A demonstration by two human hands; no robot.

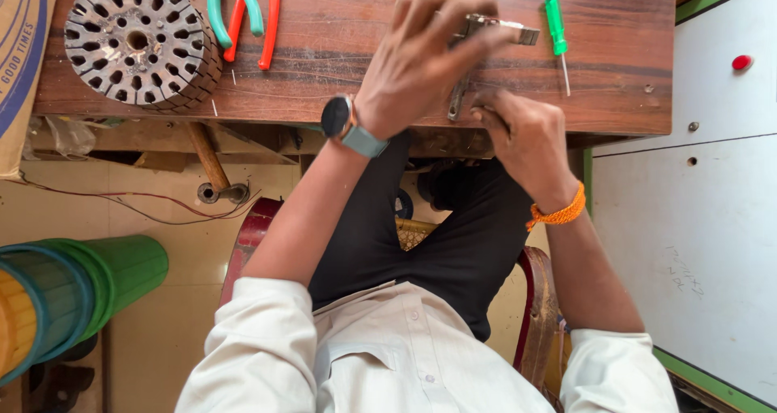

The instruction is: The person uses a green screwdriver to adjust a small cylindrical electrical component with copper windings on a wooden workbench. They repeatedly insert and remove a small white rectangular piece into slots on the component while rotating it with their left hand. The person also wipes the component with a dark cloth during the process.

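My left hand [417, 57], with a dark watch on its wrist, closes its fingers over the top of a small grey metal tool [494, 27] lying on the wooden workbench [615, 57]. My right hand [522, 134], with an orange thread band at the wrist, pinches the lower end of the same metal piece at the bench's near edge. Most of the tool is hidden under my fingers.
A green-handled screwdriver [556, 32] lies just right of my hands. A round slotted metal motor core [137, 40] sits at the bench's left, with teal and red pliers [243, 12] beside it. Green tubs [73, 295] stand on the floor at left; a white cabinet [696, 219] at right.
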